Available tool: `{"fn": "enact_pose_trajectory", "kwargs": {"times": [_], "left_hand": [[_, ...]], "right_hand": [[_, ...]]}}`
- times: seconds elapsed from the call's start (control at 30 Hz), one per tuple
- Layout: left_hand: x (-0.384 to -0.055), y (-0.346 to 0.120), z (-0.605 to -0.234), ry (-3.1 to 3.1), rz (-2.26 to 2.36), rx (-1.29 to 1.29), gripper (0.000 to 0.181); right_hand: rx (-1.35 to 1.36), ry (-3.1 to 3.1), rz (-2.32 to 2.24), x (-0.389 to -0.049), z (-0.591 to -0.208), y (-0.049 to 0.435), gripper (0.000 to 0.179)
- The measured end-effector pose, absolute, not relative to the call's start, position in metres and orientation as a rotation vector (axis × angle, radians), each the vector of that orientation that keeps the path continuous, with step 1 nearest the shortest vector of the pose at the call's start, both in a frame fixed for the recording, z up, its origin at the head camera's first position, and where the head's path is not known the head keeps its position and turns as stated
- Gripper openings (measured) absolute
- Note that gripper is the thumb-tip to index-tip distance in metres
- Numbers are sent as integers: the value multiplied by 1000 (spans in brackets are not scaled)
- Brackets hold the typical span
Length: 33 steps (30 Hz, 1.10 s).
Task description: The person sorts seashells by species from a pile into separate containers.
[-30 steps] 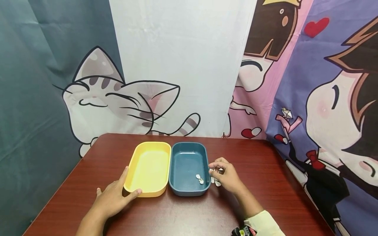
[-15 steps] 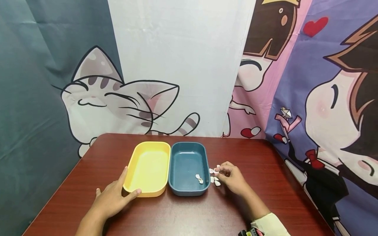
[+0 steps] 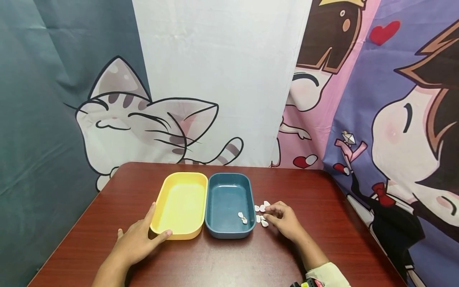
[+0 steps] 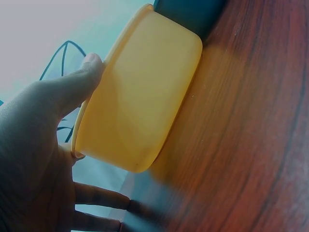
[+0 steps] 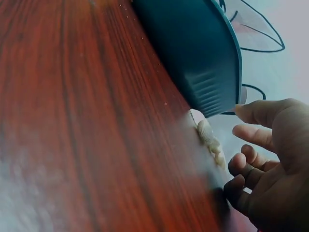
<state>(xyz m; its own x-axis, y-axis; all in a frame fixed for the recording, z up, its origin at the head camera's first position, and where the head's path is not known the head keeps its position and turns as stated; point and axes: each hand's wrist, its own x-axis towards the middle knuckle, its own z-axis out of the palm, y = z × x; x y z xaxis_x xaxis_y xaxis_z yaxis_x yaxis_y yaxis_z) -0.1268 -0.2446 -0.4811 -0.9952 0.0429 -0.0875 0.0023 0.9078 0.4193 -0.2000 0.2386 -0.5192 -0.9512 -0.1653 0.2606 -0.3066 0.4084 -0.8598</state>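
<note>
A yellow tray [image 3: 181, 205] stands left of a dark blue tray [image 3: 229, 233], side by side. My left hand [image 3: 138, 239] spans the yellow tray's near left corner, thumb and index finger touching its rim, other fingers spread. Inside the blue tray, near its right front, lie small white seashells [image 3: 242, 218]. More seashells [image 3: 263, 208] lie on the table just right of it. My right hand [image 3: 287, 221] is beside these shells, fingers bent with a gap between thumb and index finger. In the right wrist view, a ribbed seashell [image 5: 204, 129] shows near the blue tray's base; nothing shows between the fingers.
Both trays rest on a reddish-brown wooden table [image 3: 229, 263]. A printed cloth backdrop [image 3: 229, 79] with cartoon figures hangs behind the table and along its right side.
My right hand has drawn back to the right from the blue tray's edge, so more seashells on the table show. The left hand and both trays stay in place.
</note>
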Motion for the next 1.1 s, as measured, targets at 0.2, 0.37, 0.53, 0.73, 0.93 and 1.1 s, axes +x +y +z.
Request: {"fn": "enact_pose_trajectory", "kwargs": {"times": [0.2, 0.37, 0.53, 0.73, 0.93, 1.1], "left_hand": [[-126, -244, -480, 2975, 656, 34, 119], [-126, -243, -480, 2979, 648, 29, 119], [-126, -242, -479, 2980, 644, 29, 119], [-125, -243, -478, 2972, 647, 22, 119], [-125, -243, -479, 2975, 646, 25, 120], [-125, -243, -479, 2975, 651, 26, 119]], "right_hand": [[356, -2480, 1670, -203, -525, 242, 17], [290, -2461, 1702, -203, -528, 243, 15], [324, -2513, 1618, -205, -532, 245, 9], [392, -2548, 1498, -208, -537, 245, 6], [322, -2597, 1444, -207, -536, 239, 8], [222, -2643, 1382, -206, -531, 233, 10]]}}
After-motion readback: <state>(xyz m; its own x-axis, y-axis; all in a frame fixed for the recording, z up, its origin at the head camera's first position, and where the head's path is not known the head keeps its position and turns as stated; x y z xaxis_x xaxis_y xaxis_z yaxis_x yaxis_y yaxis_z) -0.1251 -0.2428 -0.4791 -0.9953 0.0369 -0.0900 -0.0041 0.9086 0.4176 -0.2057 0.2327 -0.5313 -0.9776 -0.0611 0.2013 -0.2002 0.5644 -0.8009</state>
